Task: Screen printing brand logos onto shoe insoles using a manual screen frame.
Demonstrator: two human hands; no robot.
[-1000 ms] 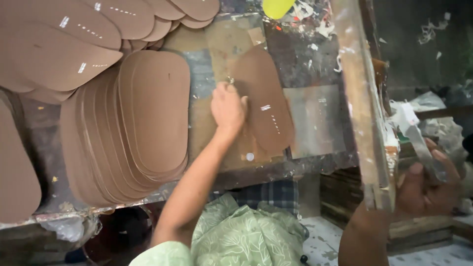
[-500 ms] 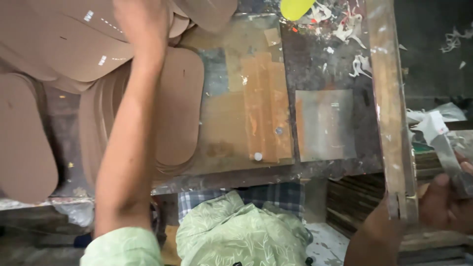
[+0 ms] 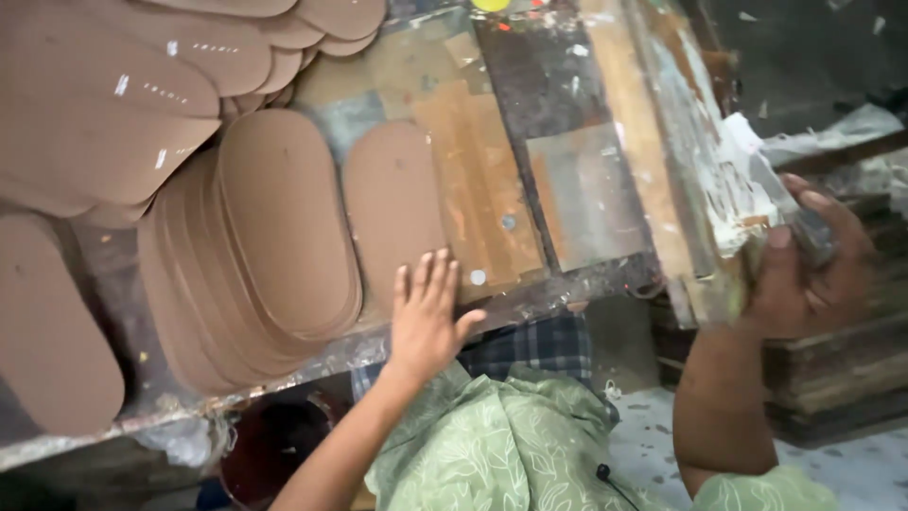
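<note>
Single brown sole blank: flat on the surface, your left hand on its near end, fingers spread, grasping nothing. Fanned stack just beside it, more seemingly left to handle. Right hand: fingers clenched on a smeared tool.

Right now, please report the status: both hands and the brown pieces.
Left hand open, flat on single brown sole piece. Right hand shut on glue-smeared tool at bench edge. Fanned sole stack beside, untouched.
</note>
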